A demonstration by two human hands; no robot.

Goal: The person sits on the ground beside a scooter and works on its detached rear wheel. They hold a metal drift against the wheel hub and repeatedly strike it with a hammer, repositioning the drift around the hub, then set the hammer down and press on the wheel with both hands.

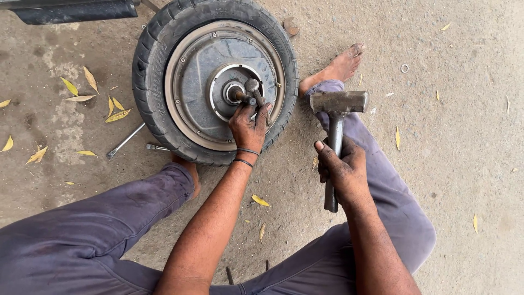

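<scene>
Two hands busy: left hand (248, 127) grips a punch-like tool (254, 93), probably, on the wheel (215, 82) hub, upper centre; right hand (343, 169) clenches hammer (334, 139). Misaimed blow could hit fingers.

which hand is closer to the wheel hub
Left. The left hand holds a punch against the hub; the right hand grips a hammer off beside the tyre.

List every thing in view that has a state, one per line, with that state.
wheel: lying flat on the ground, hub facing up
punch: held tilted, tip at the hub centre
left hand: closed around the punch
hammer: raised clear of the wheel, head up
right hand: gripping the hammer handle
metal rod: lying on the ground, one end under the tyre
</scene>
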